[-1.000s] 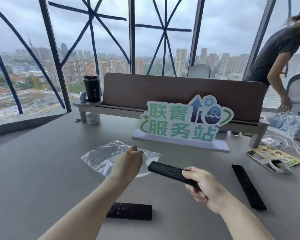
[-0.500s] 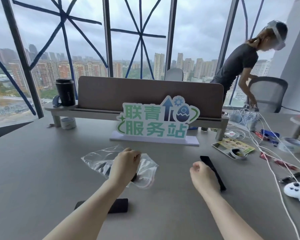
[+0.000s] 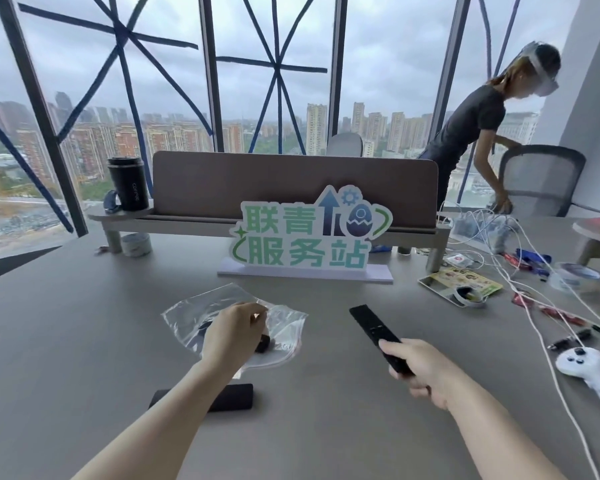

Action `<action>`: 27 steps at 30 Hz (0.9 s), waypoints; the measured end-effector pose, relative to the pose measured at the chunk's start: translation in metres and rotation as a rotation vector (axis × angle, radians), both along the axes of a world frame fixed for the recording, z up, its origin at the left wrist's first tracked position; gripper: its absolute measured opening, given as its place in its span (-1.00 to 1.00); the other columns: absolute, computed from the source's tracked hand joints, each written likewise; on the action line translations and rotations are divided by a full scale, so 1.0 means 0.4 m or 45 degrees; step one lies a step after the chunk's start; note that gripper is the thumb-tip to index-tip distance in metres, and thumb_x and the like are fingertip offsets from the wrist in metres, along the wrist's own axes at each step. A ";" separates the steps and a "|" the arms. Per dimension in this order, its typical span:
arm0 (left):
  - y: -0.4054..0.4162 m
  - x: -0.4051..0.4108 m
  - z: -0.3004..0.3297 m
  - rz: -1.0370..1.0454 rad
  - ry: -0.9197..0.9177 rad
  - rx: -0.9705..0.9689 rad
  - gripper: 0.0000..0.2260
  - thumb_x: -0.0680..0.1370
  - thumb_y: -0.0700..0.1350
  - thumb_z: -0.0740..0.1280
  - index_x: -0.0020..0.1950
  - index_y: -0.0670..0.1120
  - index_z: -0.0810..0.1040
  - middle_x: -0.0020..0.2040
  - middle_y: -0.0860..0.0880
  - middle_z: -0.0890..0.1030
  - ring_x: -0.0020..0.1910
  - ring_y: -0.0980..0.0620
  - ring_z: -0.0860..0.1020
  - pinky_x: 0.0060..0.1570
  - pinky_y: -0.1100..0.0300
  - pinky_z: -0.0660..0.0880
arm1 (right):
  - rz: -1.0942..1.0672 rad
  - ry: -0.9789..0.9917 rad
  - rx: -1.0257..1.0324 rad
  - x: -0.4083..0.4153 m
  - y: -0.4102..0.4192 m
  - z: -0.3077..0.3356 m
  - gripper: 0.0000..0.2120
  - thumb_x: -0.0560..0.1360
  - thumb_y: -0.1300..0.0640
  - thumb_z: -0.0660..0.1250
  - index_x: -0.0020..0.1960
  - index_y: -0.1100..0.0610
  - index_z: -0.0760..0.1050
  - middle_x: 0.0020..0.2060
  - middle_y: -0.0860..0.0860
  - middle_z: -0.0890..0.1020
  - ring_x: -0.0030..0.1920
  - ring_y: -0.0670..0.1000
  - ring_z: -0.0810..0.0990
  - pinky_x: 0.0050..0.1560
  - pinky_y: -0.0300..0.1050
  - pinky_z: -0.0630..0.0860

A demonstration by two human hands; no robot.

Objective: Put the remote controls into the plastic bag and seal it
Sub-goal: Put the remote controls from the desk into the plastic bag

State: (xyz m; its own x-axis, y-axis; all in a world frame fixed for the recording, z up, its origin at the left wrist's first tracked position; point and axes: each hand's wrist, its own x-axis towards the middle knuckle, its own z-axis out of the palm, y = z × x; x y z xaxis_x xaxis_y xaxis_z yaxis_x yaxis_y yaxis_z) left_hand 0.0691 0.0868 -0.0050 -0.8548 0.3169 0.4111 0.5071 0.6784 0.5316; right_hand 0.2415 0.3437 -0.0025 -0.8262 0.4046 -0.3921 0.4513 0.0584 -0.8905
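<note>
Right hand gripping long remote, mid-desk. Left hand pinching plastic bag mouth, w/ one remote partly inside. Third remote on desk, near edge. Approx. 1/3 done; sealing left.

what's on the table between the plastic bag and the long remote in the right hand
Nothing: in the head view, bare grey table separates the plastic bag from the long remote.
</note>
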 end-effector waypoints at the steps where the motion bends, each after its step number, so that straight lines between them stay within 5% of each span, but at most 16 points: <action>1: -0.001 0.001 0.000 0.001 -0.003 0.013 -0.82 0.51 -0.05 0.26 -0.03 0.08 0.66 -0.02 0.04 0.69 -0.03 -0.05 0.59 -0.13 0.11 0.51 | 0.125 0.024 -0.114 0.012 -0.027 0.020 -0.81 0.56 0.04 0.28 -0.08 0.17 0.45 -0.51 0.03 0.38 -0.63 -0.08 0.08 -0.58 -0.28 0.02; 7: -0.013 0.017 0.014 -0.026 -0.030 0.056 -0.84 0.51 -0.05 0.28 -0.11 0.10 0.67 -0.21 0.06 0.57 -0.13 -0.05 0.55 -0.22 0.11 0.47 | 0.512 -0.074 -0.039 -0.078 -0.206 0.049 -0.80 0.51 -0.01 0.36 -0.14 0.11 0.46 -0.54 -0.02 0.36 -0.62 -0.09 0.11 -0.62 -0.28 0.02; 11: -0.037 0.012 0.012 -0.034 -0.021 0.086 -0.84 0.51 -0.04 0.27 -0.11 0.09 0.65 -0.13 0.05 0.67 -0.13 -0.03 0.59 -0.17 0.06 0.55 | 0.330 0.092 -0.066 -0.188 -0.300 0.023 -0.80 0.55 -0.03 0.34 -0.11 0.10 0.56 -0.36 0.06 0.56 -0.60 -0.07 0.20 -0.58 -0.29 0.14; 14: -0.062 -0.009 0.009 0.033 -0.045 0.164 -0.81 0.54 -0.05 0.24 0.00 0.05 0.66 -0.03 0.02 0.70 -0.05 -0.05 0.60 -0.09 0.07 0.54 | 0.064 0.238 0.263 -0.209 -0.305 -0.016 -0.90 0.54 0.07 0.31 -0.12 0.02 0.57 -0.21 0.03 0.66 -0.36 0.06 0.55 -0.33 -0.12 0.43; 16: -0.075 -0.032 0.010 0.079 -0.098 0.227 -0.80 0.55 -0.07 0.21 0.00 0.00 0.64 -0.07 -0.01 0.70 -0.09 -0.08 0.60 -0.13 0.08 0.51 | -0.072 0.270 0.385 -0.190 -0.280 -0.034 -0.88 0.50 0.17 0.27 -0.16 -0.01 0.53 -0.27 -0.01 0.67 -0.25 0.07 0.60 -0.19 -0.05 0.48; 19: -0.097 -0.064 0.022 0.105 -0.207 0.337 -0.81 0.56 -0.11 0.20 -0.03 -0.04 0.62 -0.08 -0.04 0.69 -0.16 -0.08 0.58 -0.18 0.13 0.43 | -0.038 0.248 0.311 -0.153 -0.264 -0.043 -0.86 0.51 0.25 0.24 -0.03 0.05 0.52 -0.18 0.04 0.69 -0.56 0.00 0.43 -0.50 -0.17 0.37; 23: -0.135 -0.102 0.098 0.149 -0.143 0.442 -0.81 0.54 -0.14 0.24 -0.01 -0.11 0.64 -0.08 -0.09 0.69 -0.15 -0.11 0.59 -0.16 0.14 0.44 | 0.020 0.286 0.259 -0.154 -0.292 -0.039 -0.87 0.53 0.26 0.24 -0.01 0.09 0.51 -0.07 0.10 0.67 -0.61 0.00 0.40 -0.56 -0.21 0.31; 27: -0.174 -0.124 0.182 0.138 0.017 0.421 -0.82 0.54 -0.15 0.24 -0.06 -0.12 0.64 -0.22 -0.05 0.65 -0.39 -0.09 0.53 -0.24 0.09 0.55 | 0.184 0.193 0.369 -0.149 -0.351 -0.018 -0.76 0.54 -0.07 0.29 0.02 0.10 0.53 -0.12 0.07 0.65 -0.58 -0.04 0.38 -0.58 -0.25 0.31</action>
State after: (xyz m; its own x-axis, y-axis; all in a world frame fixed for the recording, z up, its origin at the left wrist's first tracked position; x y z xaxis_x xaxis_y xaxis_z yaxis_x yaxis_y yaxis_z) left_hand 0.0196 0.0170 0.0677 -0.8700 0.0725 0.4877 0.4501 0.5205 0.7256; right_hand 0.1818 0.2034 -0.0096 -0.9229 0.3558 -0.1470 0.2841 0.3717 -0.8838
